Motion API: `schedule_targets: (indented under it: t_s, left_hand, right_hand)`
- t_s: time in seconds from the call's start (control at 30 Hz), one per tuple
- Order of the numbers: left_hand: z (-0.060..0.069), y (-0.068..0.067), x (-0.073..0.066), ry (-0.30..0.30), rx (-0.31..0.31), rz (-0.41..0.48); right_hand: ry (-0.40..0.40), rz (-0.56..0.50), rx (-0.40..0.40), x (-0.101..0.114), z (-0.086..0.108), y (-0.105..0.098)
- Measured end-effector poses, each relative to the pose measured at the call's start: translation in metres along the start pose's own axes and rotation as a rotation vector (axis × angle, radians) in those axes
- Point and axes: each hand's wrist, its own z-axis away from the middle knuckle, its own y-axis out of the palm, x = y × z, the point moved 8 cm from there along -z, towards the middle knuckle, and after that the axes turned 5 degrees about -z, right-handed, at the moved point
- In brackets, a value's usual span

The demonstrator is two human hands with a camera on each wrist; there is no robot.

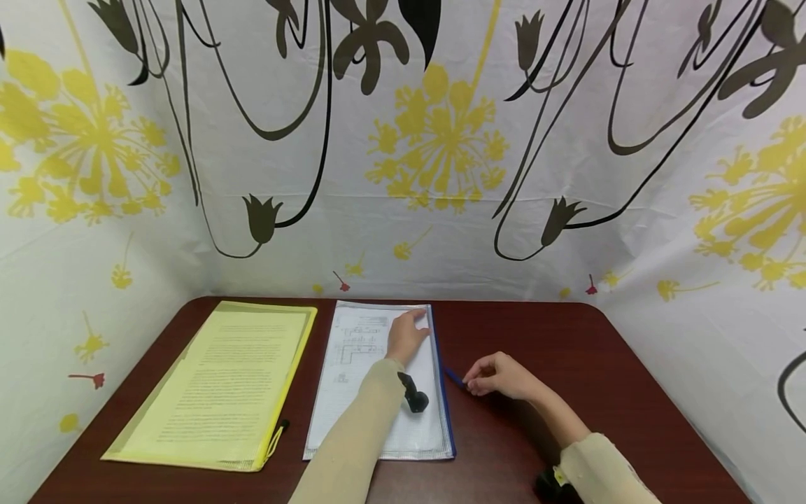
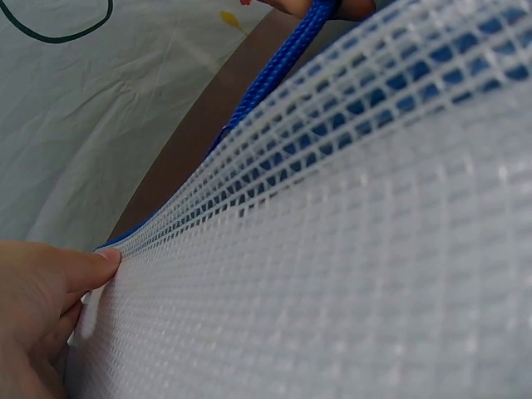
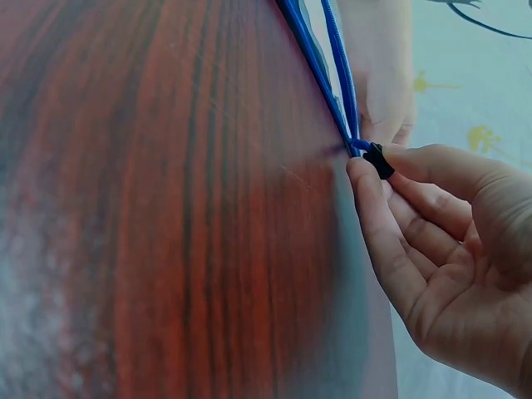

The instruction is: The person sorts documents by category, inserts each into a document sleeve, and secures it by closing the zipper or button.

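Observation:
A clear mesh zip folder (image 1: 409,434) with a blue edge lies on the table, papers with printed text and diagrams inside. My left hand (image 1: 406,337) is at its upper right part. In the left wrist view, the thumb of my left hand (image 2: 41,303) lies over the mesh edge and the fingers go under, pinching it. To the right of the folder, my right hand (image 1: 500,376) pinches the black end of a blue cord zipper pull (image 1: 455,378). The right wrist view shows this black tip (image 3: 379,161) between thumb and fingers, the zip edge partly parted above it.
A yellow zip folder (image 1: 214,378) holding a printed sheet lies on the left of the table, its yellow cord pull (image 1: 275,441) at the lower right. The dark red wooden table (image 1: 535,329) meets a white patterned cloth (image 1: 409,245) behind and at both sides.

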Motion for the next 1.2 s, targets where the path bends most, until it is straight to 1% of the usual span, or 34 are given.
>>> schedule_targets:
  t_s: [0.3, 0.43, 0.8, 1.03, 1.2]
  left_hand:
    - [0.0, -0.001, -0.002, 0.005, 0.004, 0.01]
    - [0.001, -0.001, -0.002, -0.009, 0.016, 0.014]
    - [0.002, -0.001, -0.003, -0.025, 0.032, 0.018]
    - [0.002, 0.0, -0.001, -0.044, 0.036, 0.024]
    - [0.001, 0.0, 0.0, -0.042, 0.03, 0.009]
  right_hand:
    - [-0.014, 0.004, 0.044, 0.0, 0.005, 0.004]
    - [0.004, 0.006, 0.056, -0.003, 0.007, 0.004]
    - [0.004, -0.023, 0.13, -0.001, 0.014, 0.01]
    - [-0.009, -0.037, 0.183, -0.001, 0.016, 0.016]
    - [0.0, -0.051, 0.202, -0.003, 0.018, 0.018]
